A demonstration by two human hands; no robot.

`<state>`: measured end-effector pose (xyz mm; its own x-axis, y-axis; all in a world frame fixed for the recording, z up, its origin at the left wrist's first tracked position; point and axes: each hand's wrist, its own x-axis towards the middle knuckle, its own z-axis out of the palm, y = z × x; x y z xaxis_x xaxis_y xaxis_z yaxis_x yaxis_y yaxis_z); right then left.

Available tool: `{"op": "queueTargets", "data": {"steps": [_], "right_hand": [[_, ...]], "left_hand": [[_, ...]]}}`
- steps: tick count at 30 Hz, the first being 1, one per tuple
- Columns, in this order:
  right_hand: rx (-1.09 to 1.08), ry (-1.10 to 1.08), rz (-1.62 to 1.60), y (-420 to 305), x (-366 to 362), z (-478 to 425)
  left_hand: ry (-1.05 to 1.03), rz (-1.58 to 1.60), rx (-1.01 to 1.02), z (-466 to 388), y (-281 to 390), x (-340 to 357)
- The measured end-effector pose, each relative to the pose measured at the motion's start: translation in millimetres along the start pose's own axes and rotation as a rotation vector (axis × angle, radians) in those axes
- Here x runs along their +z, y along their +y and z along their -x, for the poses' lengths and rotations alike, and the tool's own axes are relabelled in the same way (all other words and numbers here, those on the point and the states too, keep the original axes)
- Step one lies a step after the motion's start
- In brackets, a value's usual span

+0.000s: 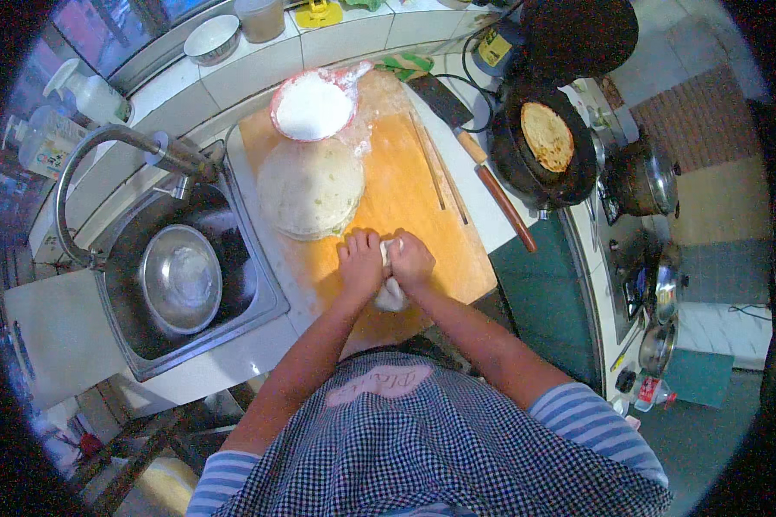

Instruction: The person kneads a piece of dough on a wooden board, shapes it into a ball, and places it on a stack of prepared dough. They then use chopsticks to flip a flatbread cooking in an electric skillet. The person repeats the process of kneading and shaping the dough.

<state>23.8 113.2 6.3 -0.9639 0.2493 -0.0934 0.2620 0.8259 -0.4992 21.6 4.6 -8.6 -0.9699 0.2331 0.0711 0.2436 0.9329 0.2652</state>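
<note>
A lump of white dough (391,296) rests near the front of a wooden board (398,174). My left hand (362,263) grips its left side, fingers pointing forward. From the right, my right hand (414,262) is curled around the same lump, and the two hands nearly meet. Much of the dough is hidden under them. Just beyond my left hand lies a stack of pale, round, flat dough sheets (312,187) with greenish flecks. Behind that stack, a red-rimmed bowl (278,124) holds white flour (315,111), some of it spilled on the board.
Two thin sticks (449,174), a cleaver (440,100) and a reddish-brown rod (506,208) lie to the right. A browned flatbread (547,137) sits in a black pan (511,165). At left, a metal bowl (181,279) stands in the sink (119,304), under a curved faucet (64,187).
</note>
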Motion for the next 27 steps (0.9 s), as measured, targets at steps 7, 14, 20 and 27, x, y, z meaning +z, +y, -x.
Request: {"op": "queueTargets", "data": {"steps": [7, 14, 20, 27], "right_hand": [[0.084, -0.160, -0.098, 6, -2, -16], [0.208, -0.213, -0.737, -3, -41, 37], [-0.193, 0.320, -0.288, -12, -18, 112], [-0.408, 0.410, -0.216, 5, 13, 112]], "left_hand": [[0.021, 0.082, 0.022, -13, 1, -13], [-0.378, 0.467, 0.419, 17, -15, -59], [-0.457, 0.498, 0.388, 75, -23, -77], [0.019, 0.162, 0.471, 101, -28, -28]]}}
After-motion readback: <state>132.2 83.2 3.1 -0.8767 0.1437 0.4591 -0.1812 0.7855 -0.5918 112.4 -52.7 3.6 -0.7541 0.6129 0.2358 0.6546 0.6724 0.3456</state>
